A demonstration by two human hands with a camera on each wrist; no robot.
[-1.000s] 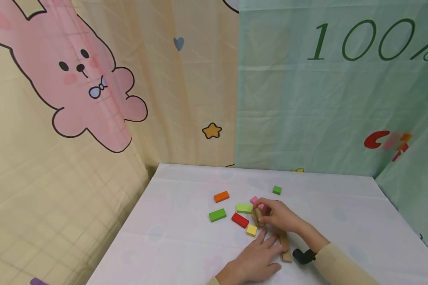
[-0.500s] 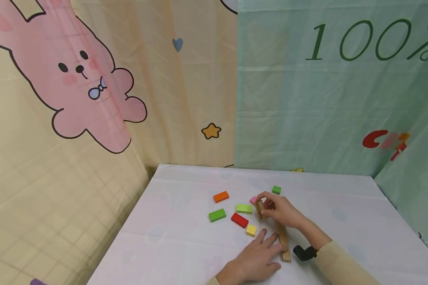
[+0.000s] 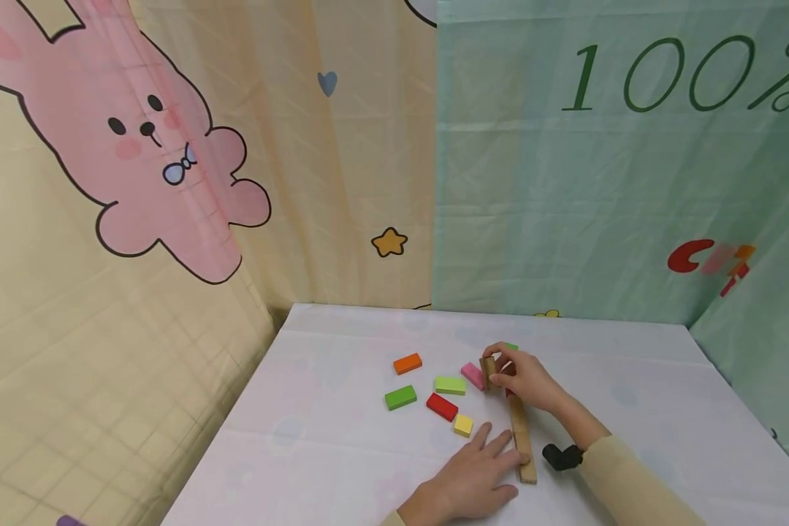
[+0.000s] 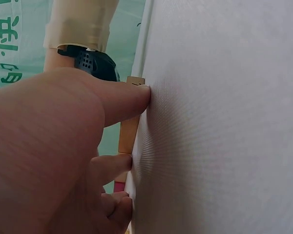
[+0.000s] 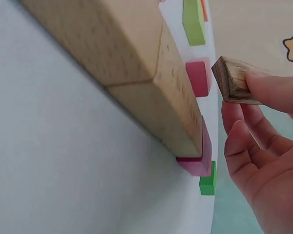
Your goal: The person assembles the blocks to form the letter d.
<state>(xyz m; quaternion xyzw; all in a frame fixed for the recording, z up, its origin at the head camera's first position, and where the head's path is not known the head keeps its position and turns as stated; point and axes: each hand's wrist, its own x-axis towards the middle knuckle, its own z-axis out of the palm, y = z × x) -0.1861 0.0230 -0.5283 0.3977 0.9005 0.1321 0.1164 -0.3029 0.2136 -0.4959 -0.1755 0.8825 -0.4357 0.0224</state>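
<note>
My right hand [image 3: 529, 380] pinches a small wooden block [image 3: 489, 374] between thumb and fingers; the right wrist view shows this wooden block [image 5: 234, 80] raised over the table, its grain dark and streaky. Below it runs a row of wooden blocks [image 3: 521, 435], laid end to end. A dark pink block [image 5: 198, 165] meets the far end of that row. My left hand [image 3: 470, 471] lies spread on the table along the row's left side, fingertips right at the wood. A lighter pink block [image 3: 472, 375] lies just left of the held block.
Left of the row lie an orange block [image 3: 408, 363], a green block [image 3: 401, 397], a lime block [image 3: 450, 385], a red block [image 3: 442, 407] and a yellow block [image 3: 463, 425]. A small green block [image 5: 208, 180] sits beyond the row. Curtains [image 3: 342, 183] hang behind the table.
My right hand has carried the wooden block away from me and slightly right, from beside the yellow block to beside the pink one. My left hand stays in place.
</note>
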